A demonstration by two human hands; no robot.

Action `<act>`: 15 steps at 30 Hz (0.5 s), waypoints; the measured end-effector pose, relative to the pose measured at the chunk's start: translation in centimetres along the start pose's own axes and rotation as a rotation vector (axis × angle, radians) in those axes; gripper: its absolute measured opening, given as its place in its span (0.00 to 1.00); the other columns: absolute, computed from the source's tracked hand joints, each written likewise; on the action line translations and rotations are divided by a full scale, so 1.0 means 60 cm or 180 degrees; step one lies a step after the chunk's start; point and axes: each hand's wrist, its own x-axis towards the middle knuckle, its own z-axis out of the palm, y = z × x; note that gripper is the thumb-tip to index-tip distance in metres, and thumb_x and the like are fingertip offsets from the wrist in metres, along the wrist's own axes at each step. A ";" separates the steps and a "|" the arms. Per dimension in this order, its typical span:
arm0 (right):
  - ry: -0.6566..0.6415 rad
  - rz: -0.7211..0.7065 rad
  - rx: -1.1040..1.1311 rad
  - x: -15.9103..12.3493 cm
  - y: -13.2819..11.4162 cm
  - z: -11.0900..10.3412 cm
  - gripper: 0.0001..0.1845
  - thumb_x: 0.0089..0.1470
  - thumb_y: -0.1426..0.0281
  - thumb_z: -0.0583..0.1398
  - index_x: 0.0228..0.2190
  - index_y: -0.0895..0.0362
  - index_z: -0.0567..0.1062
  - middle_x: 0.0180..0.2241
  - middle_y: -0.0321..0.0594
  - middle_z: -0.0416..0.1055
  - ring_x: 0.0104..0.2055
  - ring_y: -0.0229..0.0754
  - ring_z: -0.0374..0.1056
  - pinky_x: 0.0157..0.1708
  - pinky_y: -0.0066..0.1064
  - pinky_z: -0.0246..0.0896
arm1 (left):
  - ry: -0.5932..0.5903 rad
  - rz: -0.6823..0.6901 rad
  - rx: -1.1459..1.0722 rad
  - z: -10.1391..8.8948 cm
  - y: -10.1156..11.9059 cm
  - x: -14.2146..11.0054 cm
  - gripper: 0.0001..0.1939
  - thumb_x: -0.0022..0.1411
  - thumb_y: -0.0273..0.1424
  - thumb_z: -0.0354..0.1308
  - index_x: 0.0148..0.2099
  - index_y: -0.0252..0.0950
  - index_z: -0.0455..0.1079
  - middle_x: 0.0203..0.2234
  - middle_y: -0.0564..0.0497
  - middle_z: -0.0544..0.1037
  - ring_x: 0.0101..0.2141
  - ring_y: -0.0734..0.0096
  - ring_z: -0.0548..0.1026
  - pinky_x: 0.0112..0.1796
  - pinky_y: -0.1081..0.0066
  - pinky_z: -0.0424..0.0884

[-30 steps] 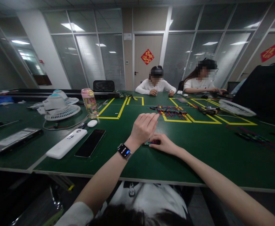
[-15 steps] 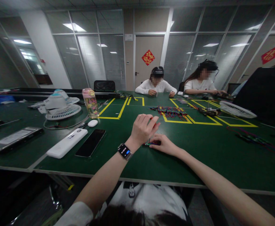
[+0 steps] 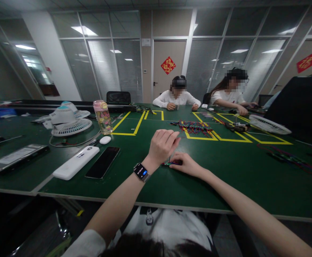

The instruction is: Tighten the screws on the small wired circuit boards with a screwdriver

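Just above the green table, my left hand (image 3: 163, 145) is raised with the back of the hand towards me and the fingers curled together. Its fingertips are turned away, so what they pinch, if anything, is hidden. Below and right of it, my right hand (image 3: 184, 164) rests on the tabletop with thumb and fingers closed on the edge of a small green circuit board (image 3: 167, 164). A thin dark wire rises from the board towards my left hand. Most of the board is covered by my fingers.
A tangle of boards with red and blue wires (image 3: 195, 128) lies ahead, more wired boards (image 3: 288, 157) to the right. Leftward are a phone (image 3: 102, 162), a white power bank (image 3: 77, 162), a bottle (image 3: 103, 117) and fans (image 3: 70, 123). Two people sit across the table.
The fingers of my left hand have drawn closer together, curling downward. My right hand and the board stay put. The person at far right has shifted an arm.
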 end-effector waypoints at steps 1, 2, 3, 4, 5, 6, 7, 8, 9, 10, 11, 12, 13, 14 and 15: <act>-0.0004 0.0000 0.0002 0.000 0.000 0.000 0.08 0.51 0.67 0.63 0.32 0.58 0.78 0.31 0.40 0.71 0.31 0.39 0.67 0.33 0.30 0.64 | 0.0002 -0.0007 0.0003 0.000 0.000 0.000 0.09 0.64 0.29 0.51 0.44 0.32 0.69 0.34 0.46 0.75 0.37 0.66 0.71 0.40 0.66 0.67; -0.0008 -0.0002 0.0001 0.000 0.001 0.000 0.08 0.51 0.67 0.63 0.32 0.58 0.78 0.31 0.40 0.71 0.31 0.39 0.67 0.33 0.30 0.64 | -0.0006 -0.0025 0.0006 0.000 0.000 0.000 0.08 0.64 0.30 0.51 0.43 0.33 0.69 0.33 0.46 0.75 0.37 0.66 0.71 0.39 0.66 0.67; -0.0012 -0.0002 0.0000 0.000 0.001 0.001 0.08 0.51 0.67 0.63 0.32 0.58 0.78 0.31 0.40 0.71 0.31 0.39 0.67 0.33 0.30 0.64 | -0.0025 -0.0050 0.0008 0.001 0.000 -0.001 0.08 0.65 0.30 0.51 0.43 0.33 0.69 0.33 0.46 0.75 0.37 0.66 0.71 0.39 0.66 0.67; -0.0012 0.0000 -0.0003 0.000 0.002 0.001 0.08 0.51 0.67 0.63 0.32 0.58 0.78 0.31 0.40 0.71 0.31 0.39 0.67 0.33 0.30 0.64 | -0.0047 -0.0078 0.0008 0.001 0.000 -0.001 0.09 0.65 0.31 0.51 0.43 0.33 0.69 0.33 0.46 0.75 0.37 0.65 0.71 0.39 0.65 0.67; -0.0010 -0.0001 -0.0004 0.000 0.003 0.001 0.07 0.51 0.67 0.63 0.32 0.58 0.78 0.30 0.40 0.71 0.30 0.38 0.67 0.32 0.29 0.63 | -0.0068 -0.0104 0.0002 0.001 0.000 -0.001 0.09 0.65 0.31 0.50 0.43 0.33 0.69 0.33 0.45 0.75 0.37 0.65 0.71 0.40 0.65 0.67; -0.0005 -0.0003 -0.0003 0.000 0.004 0.002 0.07 0.51 0.67 0.63 0.32 0.58 0.78 0.30 0.40 0.71 0.29 0.38 0.66 0.31 0.29 0.63 | -0.0088 -0.0123 -0.0009 0.002 0.000 -0.002 0.09 0.65 0.30 0.49 0.43 0.33 0.69 0.34 0.45 0.74 0.38 0.65 0.71 0.40 0.65 0.67; 0.0004 -0.0006 -0.0001 0.000 0.004 0.002 0.07 0.51 0.67 0.63 0.32 0.58 0.78 0.30 0.40 0.71 0.29 0.38 0.66 0.31 0.29 0.63 | -0.0103 -0.0136 -0.0023 0.002 0.000 -0.002 0.10 0.65 0.29 0.49 0.43 0.33 0.69 0.35 0.44 0.74 0.38 0.64 0.71 0.40 0.64 0.67; 0.0014 -0.0010 -0.0001 0.000 0.005 0.003 0.08 0.50 0.67 0.63 0.32 0.58 0.78 0.30 0.40 0.71 0.28 0.37 0.66 0.30 0.29 0.63 | -0.0111 -0.0146 -0.0035 0.002 0.000 -0.002 0.10 0.65 0.28 0.48 0.44 0.32 0.69 0.36 0.43 0.74 0.39 0.64 0.71 0.41 0.64 0.67; 0.0024 -0.0016 -0.0004 0.000 0.005 0.003 0.07 0.50 0.67 0.63 0.32 0.58 0.78 0.30 0.39 0.71 0.28 0.37 0.66 0.30 0.29 0.63 | -0.0115 -0.0152 -0.0041 0.002 -0.001 -0.002 0.11 0.65 0.27 0.47 0.44 0.32 0.69 0.37 0.43 0.74 0.40 0.63 0.71 0.41 0.64 0.67; 0.0028 -0.0024 -0.0005 0.000 0.006 0.003 0.07 0.50 0.67 0.63 0.32 0.58 0.78 0.30 0.40 0.71 0.28 0.38 0.66 0.31 0.29 0.63 | -0.0120 -0.0155 -0.0038 0.002 -0.001 -0.002 0.12 0.65 0.26 0.46 0.45 0.32 0.69 0.38 0.43 0.74 0.40 0.63 0.70 0.41 0.64 0.67; 0.0029 -0.0032 -0.0004 0.000 0.005 0.004 0.07 0.50 0.67 0.63 0.32 0.58 0.79 0.30 0.40 0.71 0.29 0.38 0.66 0.31 0.29 0.63 | -0.0126 -0.0155 -0.0024 0.002 -0.001 -0.002 0.12 0.65 0.25 0.46 0.45 0.32 0.69 0.38 0.43 0.74 0.40 0.63 0.70 0.41 0.63 0.67; 0.0030 -0.0036 -0.0003 0.000 0.005 0.003 0.07 0.50 0.67 0.63 0.32 0.57 0.79 0.30 0.40 0.71 0.29 0.38 0.66 0.31 0.29 0.63 | -0.0131 -0.0154 -0.0004 0.003 -0.002 -0.002 0.13 0.65 0.25 0.46 0.46 0.32 0.69 0.38 0.43 0.74 0.40 0.63 0.70 0.41 0.63 0.67; 0.0028 -0.0038 -0.0005 0.000 0.004 0.003 0.08 0.51 0.67 0.63 0.32 0.57 0.79 0.30 0.40 0.71 0.30 0.38 0.67 0.32 0.29 0.63 | -0.0136 -0.0149 0.0020 0.003 -0.002 -0.002 0.13 0.65 0.25 0.46 0.47 0.31 0.68 0.38 0.43 0.74 0.40 0.63 0.70 0.41 0.64 0.67; 0.0028 -0.0035 -0.0013 0.000 0.003 0.003 0.08 0.51 0.67 0.63 0.32 0.57 0.79 0.30 0.40 0.71 0.30 0.39 0.67 0.32 0.29 0.64 | -0.0138 -0.0140 0.0041 0.003 -0.002 -0.002 0.13 0.65 0.25 0.46 0.48 0.32 0.68 0.38 0.43 0.73 0.40 0.63 0.70 0.41 0.64 0.67; 0.0028 -0.0027 -0.0022 -0.001 0.002 0.002 0.08 0.51 0.67 0.63 0.32 0.58 0.79 0.30 0.40 0.71 0.30 0.39 0.67 0.32 0.29 0.63 | -0.0132 -0.0130 0.0057 0.003 -0.002 -0.002 0.13 0.65 0.25 0.46 0.48 0.32 0.68 0.37 0.43 0.73 0.40 0.63 0.70 0.41 0.64 0.66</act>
